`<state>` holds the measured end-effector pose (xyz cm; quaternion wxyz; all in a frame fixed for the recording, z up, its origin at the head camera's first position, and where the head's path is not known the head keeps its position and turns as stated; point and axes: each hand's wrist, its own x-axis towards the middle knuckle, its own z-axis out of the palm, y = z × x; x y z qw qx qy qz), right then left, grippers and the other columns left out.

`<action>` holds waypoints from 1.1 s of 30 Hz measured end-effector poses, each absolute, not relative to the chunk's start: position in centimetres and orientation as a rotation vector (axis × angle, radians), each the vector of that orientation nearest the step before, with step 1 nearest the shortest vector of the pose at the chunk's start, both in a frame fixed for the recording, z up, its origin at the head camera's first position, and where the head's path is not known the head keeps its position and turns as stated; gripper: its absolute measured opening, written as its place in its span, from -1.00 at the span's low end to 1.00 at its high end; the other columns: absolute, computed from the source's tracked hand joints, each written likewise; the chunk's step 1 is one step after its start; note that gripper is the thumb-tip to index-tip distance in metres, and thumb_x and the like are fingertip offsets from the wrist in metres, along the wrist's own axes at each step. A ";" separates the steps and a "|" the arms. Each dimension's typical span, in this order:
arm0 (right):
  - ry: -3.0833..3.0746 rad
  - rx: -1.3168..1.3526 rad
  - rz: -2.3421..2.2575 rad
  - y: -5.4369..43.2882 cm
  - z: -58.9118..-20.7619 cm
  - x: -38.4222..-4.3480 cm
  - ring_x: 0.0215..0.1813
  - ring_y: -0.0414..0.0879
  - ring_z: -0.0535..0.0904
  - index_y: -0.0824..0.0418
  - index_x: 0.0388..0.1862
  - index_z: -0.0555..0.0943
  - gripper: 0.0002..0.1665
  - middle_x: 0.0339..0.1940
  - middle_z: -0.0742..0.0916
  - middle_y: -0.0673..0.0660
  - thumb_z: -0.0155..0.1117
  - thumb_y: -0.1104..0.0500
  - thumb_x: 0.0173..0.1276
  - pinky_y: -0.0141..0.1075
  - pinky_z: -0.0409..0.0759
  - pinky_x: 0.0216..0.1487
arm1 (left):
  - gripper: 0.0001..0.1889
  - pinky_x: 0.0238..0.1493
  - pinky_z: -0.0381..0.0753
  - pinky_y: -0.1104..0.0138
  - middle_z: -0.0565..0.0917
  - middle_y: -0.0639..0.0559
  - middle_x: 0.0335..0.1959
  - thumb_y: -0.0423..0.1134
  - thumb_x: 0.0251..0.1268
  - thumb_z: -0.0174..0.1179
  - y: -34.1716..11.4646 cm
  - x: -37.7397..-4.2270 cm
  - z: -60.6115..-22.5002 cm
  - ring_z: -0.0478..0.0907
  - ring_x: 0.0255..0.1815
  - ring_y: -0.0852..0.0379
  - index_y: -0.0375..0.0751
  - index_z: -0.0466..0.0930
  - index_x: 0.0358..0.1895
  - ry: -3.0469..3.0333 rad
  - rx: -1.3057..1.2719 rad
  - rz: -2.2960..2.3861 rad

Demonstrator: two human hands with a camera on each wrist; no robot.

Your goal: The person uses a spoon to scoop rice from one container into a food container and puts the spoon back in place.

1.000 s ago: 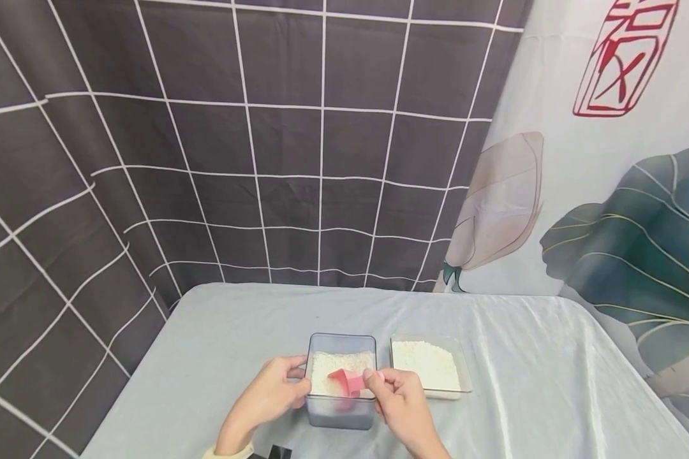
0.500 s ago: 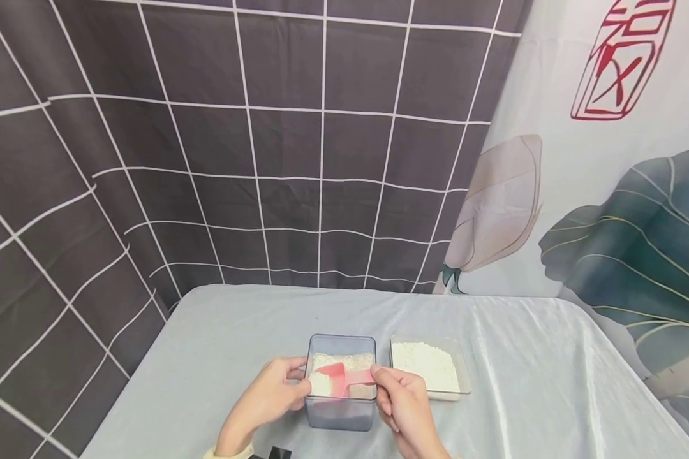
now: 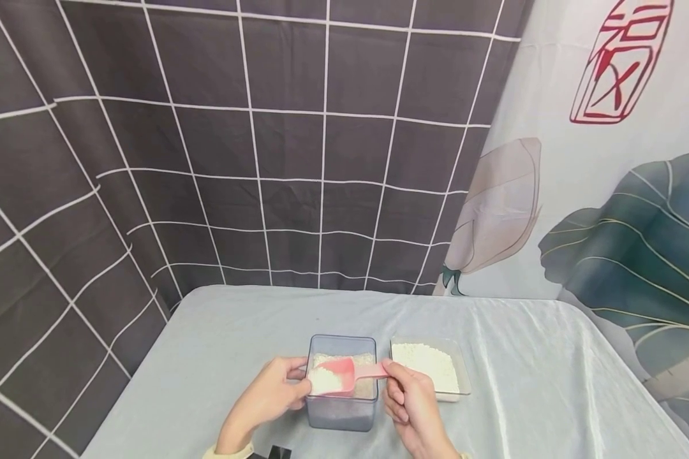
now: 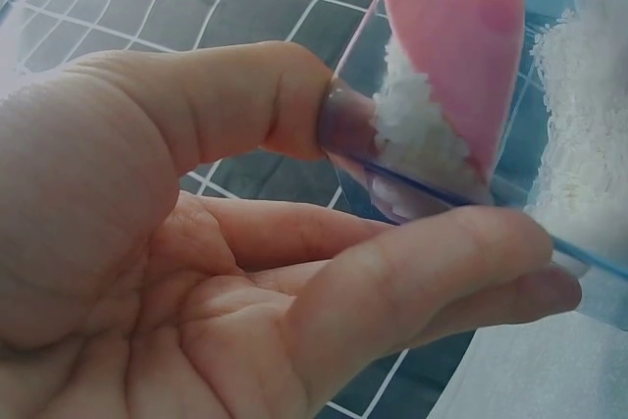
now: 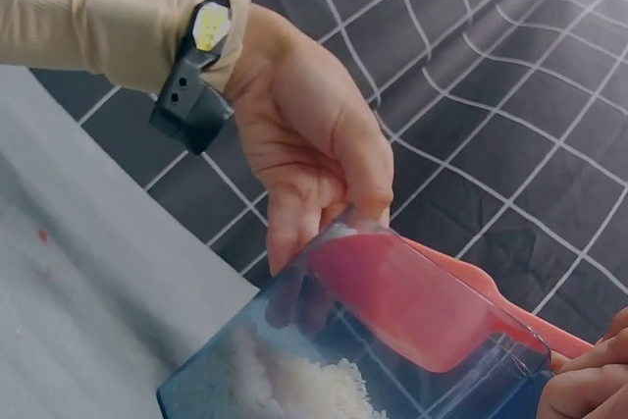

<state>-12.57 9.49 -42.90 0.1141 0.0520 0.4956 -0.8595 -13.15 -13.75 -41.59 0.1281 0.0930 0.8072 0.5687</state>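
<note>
My right hand (image 3: 416, 398) pinches the handle of a pink scoop (image 3: 349, 375). White rice (image 4: 417, 115) fills part of its bowl, which hangs at the top of a bluish see-through plastic container (image 3: 341, 417). Lower in that container lies more rice (image 5: 324, 390), seen through the wall in the right wrist view. At the near left corner, my left hand (image 3: 266, 392) grips the container, thumb and fingers on its walls. Only the fingers of the right hand (image 5: 594, 380) show at the edge of the right wrist view.
A shallower clear container (image 3: 449, 396) with white grains stands close on the right. Both containers stand on a table with a pale grey-blue cloth (image 3: 229, 331). A dark gridded curtain (image 3: 287, 146) hangs behind and on the left, a printed white one (image 3: 511, 255) on the right.
The scoop has come up out of the rice and levelled, now with rice in its bowl. My right hand has shifted slightly right. The left hand stays on the container.
</note>
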 end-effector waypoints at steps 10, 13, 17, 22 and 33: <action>1.377 0.146 -2.571 10.4 -42.9 -13.2 -0.89 -0.36 0.12 0.07 -0.77 0.37 -0.61 -0.92 0.29 -0.16 0.16 0.16 0.25 -0.54 -0.02 -0.84 | -0.42 -0.33 0.70 0.27 0.56 -0.41 -0.07 -0.41 0.07 0.05 -13.8 -13.1 -41.6 0.61 -0.26 0.01 -0.68 0.23 0.18 2.333 0.263 1.666; 1.356 0.125 -2.585 10.7 -42.7 -13.4 -0.89 -0.36 0.12 0.07 -0.75 0.38 -0.63 -0.93 0.29 -0.16 0.13 0.16 0.27 -0.54 -0.03 -0.85 | -0.42 -0.32 0.70 0.28 0.56 -0.41 -0.07 -0.40 0.08 0.06 -13.9 -13.0 -41.6 0.61 -0.23 -0.01 -0.69 0.22 0.18 2.334 0.257 1.668; 1.331 0.121 -2.590 11.1 -42.6 -13.6 -0.88 -0.35 0.12 0.10 -0.68 0.42 -0.69 -0.92 0.29 -0.16 0.12 0.15 0.28 -0.54 -0.02 -0.85 | -0.41 -0.33 0.70 0.27 0.56 -0.43 -0.08 -0.42 0.06 0.07 -14.0 -13.0 -41.6 0.62 -0.22 -0.03 -0.72 0.21 0.17 2.343 0.255 1.670; 1.314 0.108 -2.589 11.3 -42.4 -13.6 -0.88 -0.34 0.12 0.12 -0.65 0.44 -0.70 -0.92 0.29 -0.15 0.11 0.15 0.29 -0.51 -0.05 -0.84 | -0.41 -0.32 0.70 0.26 0.55 -0.43 -0.08 -0.41 0.06 0.06 -13.9 -13.0 -41.5 0.61 -0.20 -0.07 -0.72 0.21 0.17 2.346 0.252 1.661; 1.308 -0.008 -2.626 12.1 -42.1 -13.8 -0.88 -0.35 0.11 0.11 -0.65 0.44 -0.66 -0.92 0.29 -0.17 0.02 0.18 0.36 -0.45 -0.17 -0.78 | -0.41 -0.32 0.70 0.28 0.56 -0.42 -0.08 -0.41 0.04 0.05 -13.8 -13.0 -41.3 0.62 -0.25 -0.05 -0.71 0.21 0.17 2.352 0.265 1.659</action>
